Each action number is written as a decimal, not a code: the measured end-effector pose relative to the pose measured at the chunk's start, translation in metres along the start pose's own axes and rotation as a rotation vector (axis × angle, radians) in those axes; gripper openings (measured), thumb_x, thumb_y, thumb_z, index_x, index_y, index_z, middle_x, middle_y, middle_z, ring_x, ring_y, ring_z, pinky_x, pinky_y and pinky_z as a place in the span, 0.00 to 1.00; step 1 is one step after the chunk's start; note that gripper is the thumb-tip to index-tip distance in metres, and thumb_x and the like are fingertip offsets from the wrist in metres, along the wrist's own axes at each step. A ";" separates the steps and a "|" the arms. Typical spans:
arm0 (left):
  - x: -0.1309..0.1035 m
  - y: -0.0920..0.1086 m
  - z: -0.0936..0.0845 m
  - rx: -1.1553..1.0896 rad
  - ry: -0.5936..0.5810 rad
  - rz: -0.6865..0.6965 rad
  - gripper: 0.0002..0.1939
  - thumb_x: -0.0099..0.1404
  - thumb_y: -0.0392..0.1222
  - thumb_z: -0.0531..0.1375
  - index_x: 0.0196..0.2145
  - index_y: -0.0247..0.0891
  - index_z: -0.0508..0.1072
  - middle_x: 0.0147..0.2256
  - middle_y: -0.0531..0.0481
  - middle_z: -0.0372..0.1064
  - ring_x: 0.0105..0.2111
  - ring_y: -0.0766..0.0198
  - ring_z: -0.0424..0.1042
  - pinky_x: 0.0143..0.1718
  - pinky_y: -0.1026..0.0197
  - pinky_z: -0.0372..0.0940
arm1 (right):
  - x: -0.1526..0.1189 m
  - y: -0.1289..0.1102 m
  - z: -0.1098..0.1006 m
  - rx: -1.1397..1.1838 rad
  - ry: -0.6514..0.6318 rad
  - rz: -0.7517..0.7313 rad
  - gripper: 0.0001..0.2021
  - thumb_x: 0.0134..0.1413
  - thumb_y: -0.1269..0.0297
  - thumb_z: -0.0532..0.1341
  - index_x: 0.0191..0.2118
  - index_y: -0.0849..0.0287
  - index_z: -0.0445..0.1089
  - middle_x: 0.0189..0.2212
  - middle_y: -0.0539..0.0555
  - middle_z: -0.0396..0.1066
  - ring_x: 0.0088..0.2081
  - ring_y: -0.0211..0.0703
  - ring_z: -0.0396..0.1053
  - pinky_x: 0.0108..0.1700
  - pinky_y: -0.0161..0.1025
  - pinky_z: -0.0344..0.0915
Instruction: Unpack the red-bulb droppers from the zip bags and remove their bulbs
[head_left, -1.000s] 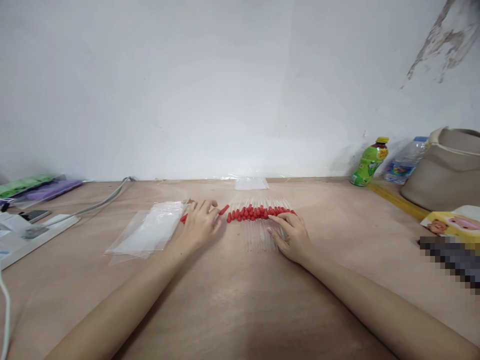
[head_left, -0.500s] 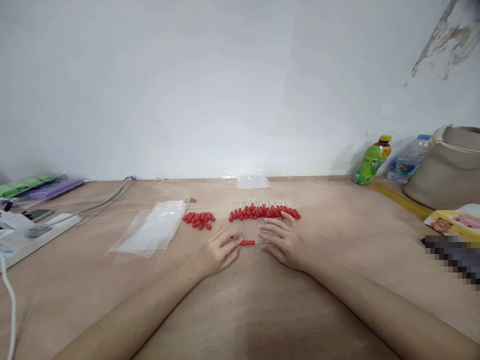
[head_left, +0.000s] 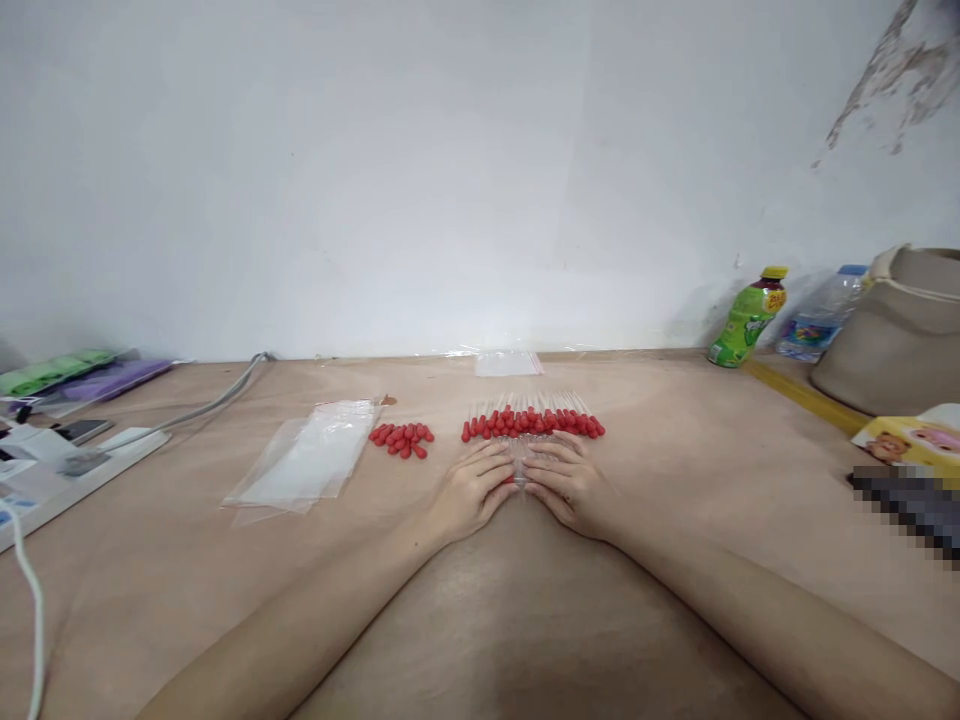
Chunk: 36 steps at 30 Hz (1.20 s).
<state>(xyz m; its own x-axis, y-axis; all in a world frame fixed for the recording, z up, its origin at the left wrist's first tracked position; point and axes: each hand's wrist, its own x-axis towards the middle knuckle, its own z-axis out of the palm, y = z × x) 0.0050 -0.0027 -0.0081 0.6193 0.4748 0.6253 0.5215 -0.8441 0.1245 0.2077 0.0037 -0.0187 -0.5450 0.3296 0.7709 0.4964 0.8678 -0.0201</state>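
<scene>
My left hand (head_left: 474, 490) is closed on a red rubber bulb (head_left: 511, 479), mostly hidden under its fingers. Facing it, my right hand (head_left: 568, 484) is closed on the clear tube that joins the bulb; the two sets of fingertips nearly touch. Beyond the hands lies a row of clear droppers with red bulbs (head_left: 532, 424), thin tips pointing to the wall. More clear tubes (head_left: 525, 446) show between the hands and that row. Several loose red bulbs (head_left: 403, 438) are piled left of the row.
Clear plastic bags (head_left: 315, 460) lie at left, and another bag (head_left: 508, 364) is by the wall. A power strip (head_left: 82, 475) with cables sits far left. At right stand a green bottle (head_left: 748, 320), a clear bottle (head_left: 821, 318) and a beige container (head_left: 892, 335).
My left hand has moved right, up against my right hand, bringing the red bulb onto the tube and covering most of it. My right hand has hardly moved.
</scene>
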 end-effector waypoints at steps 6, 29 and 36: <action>-0.001 0.001 -0.002 0.050 0.026 0.056 0.14 0.64 0.38 0.52 0.47 0.35 0.66 0.45 0.44 0.69 0.51 0.58 0.63 0.54 0.49 0.58 | -0.003 0.004 0.007 0.108 -0.036 -0.016 0.12 0.55 0.68 0.55 0.45 0.62 0.66 0.42 0.58 0.71 0.46 0.42 0.67 0.50 0.43 0.64; -0.004 0.007 -0.017 0.076 -0.093 0.140 0.09 0.64 0.36 0.50 0.38 0.33 0.68 0.42 0.45 0.71 0.50 0.60 0.64 0.59 0.45 0.46 | 0.002 -0.007 -0.006 0.016 -0.011 -0.195 0.07 0.53 0.74 0.55 0.38 0.65 0.67 0.37 0.58 0.72 0.42 0.40 0.68 0.50 0.40 0.65; -0.006 0.005 -0.018 0.080 -0.095 0.151 0.08 0.64 0.36 0.51 0.38 0.33 0.68 0.42 0.44 0.71 0.50 0.60 0.64 0.58 0.47 0.50 | 0.000 -0.007 -0.007 -0.010 0.020 -0.239 0.09 0.53 0.75 0.56 0.41 0.66 0.67 0.38 0.59 0.72 0.44 0.42 0.68 0.51 0.42 0.64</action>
<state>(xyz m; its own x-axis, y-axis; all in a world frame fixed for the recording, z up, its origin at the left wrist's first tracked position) -0.0065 -0.0145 0.0021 0.7447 0.3685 0.5565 0.4611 -0.8869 -0.0296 0.2088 -0.0047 -0.0144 -0.6344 0.1080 0.7654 0.3615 0.9167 0.1703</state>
